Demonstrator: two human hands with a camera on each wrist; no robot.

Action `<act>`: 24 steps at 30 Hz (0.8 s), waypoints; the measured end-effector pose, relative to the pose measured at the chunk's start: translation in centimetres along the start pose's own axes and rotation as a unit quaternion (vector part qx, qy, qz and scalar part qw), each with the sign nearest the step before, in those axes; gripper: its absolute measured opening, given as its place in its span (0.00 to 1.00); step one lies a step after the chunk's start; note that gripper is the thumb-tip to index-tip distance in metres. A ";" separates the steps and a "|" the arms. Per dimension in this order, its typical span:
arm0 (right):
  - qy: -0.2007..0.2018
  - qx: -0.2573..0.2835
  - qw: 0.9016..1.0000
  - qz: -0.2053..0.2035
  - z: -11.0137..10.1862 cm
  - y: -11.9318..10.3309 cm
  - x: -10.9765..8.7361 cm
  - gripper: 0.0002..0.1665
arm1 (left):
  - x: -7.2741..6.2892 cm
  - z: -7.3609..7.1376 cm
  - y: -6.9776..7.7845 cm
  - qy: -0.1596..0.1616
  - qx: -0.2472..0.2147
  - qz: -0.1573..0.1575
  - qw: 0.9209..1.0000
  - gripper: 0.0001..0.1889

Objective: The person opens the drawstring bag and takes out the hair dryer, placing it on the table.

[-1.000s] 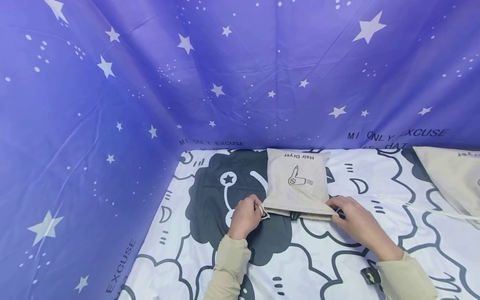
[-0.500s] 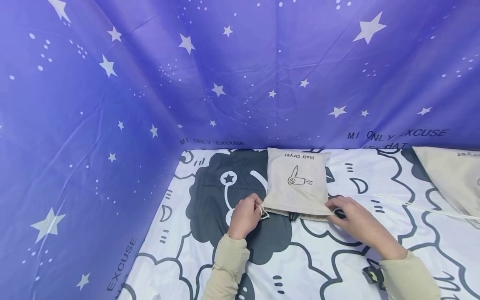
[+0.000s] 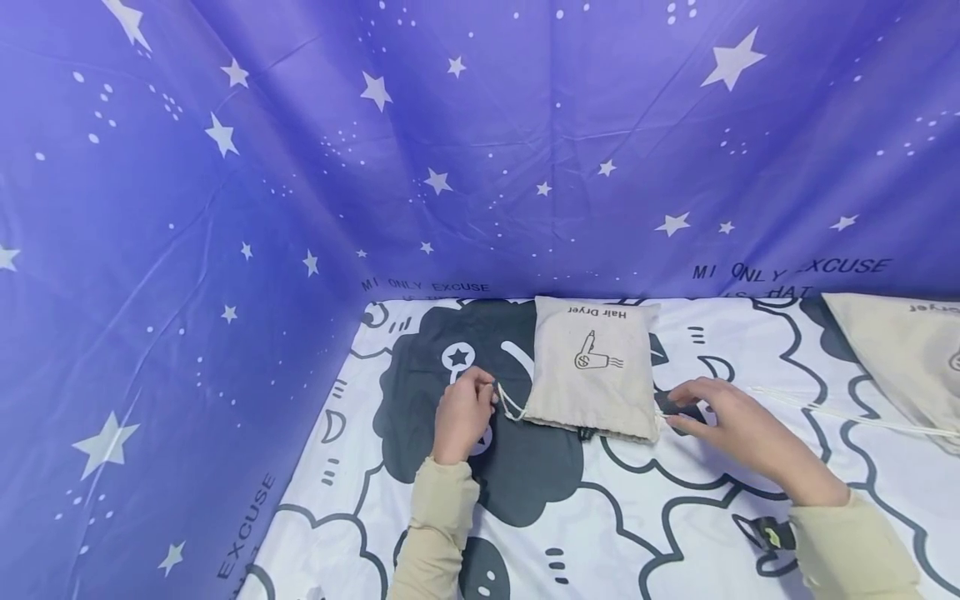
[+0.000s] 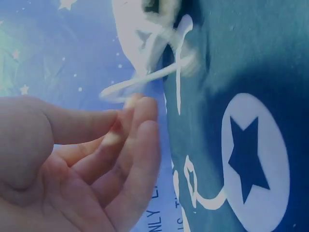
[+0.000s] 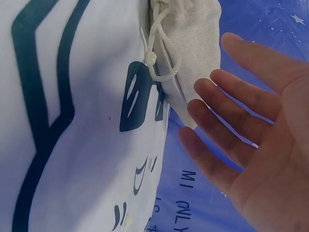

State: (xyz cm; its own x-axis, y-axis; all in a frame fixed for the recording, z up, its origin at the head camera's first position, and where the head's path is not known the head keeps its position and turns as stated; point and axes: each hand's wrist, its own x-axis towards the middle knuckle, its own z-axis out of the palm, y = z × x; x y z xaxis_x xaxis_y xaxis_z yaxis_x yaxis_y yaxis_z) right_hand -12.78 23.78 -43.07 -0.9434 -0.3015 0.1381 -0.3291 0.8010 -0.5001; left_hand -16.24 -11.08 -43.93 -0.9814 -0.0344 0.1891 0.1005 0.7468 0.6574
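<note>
A beige drawstring bag (image 3: 588, 392), printed "Hair Dryer" with a dryer outline, lies flat, its mouth towards me. A small dark piece (image 3: 586, 433) pokes out beneath the mouth. At the bag's left corner, my left hand (image 3: 463, 417) pinches the white drawstring (image 3: 512, 406), drawn out to the left. The left wrist view shows the cord (image 4: 145, 77) blurred at the thumb and fingertips. My right hand (image 3: 731, 417) is just right of the bag, fingers apart. In the right wrist view, a knotted cord loop (image 5: 177, 67) hangs beside this hand (image 5: 260, 130), not in its grasp.
Another beige bag (image 3: 900, 358) lies at the right, its white cord (image 3: 847, 414) stretching left across the cartoon-printed sheet (image 3: 600, 533). Purple star-patterned fabric (image 3: 487, 167) rises behind and on the left. A black strap-like item (image 3: 776, 533) is by the right sleeve.
My left hand has moved left and away from me, pulling out the drawstring. My right hand has left the bag's right corner and shifted right. The bag's mouth looks more gathered.
</note>
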 end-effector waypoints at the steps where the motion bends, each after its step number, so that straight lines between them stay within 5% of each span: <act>1: -0.001 -0.002 1.000 -0.001 0.0 0.0 0.1 0.17 | 0.0 0.0 -0.1 0.001 0.000 -0.004 1.000 0.06; 11: 0.002 -0.024 1.000 -0.010 -0.6 0.4 1.0 0.13 | -0.5 0.1 1.0 0.017 -0.022 0.000 1.000 0.04; 24: 0.008 -0.028 1.000 -0.011 -1.6 1.3 3.6 0.17 | -2.6 2.2 3.1 -0.044 -0.007 0.032 0.998 0.07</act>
State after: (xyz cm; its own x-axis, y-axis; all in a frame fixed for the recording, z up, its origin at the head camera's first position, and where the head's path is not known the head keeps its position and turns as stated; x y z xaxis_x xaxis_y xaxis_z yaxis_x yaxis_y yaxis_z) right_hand -16.67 24.60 -41.86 -0.9362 -0.3114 0.1628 -0.3513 0.8216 -0.4489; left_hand -13.73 -7.23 -43.97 -0.9834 0.0721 0.1668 0.1653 0.7358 0.6567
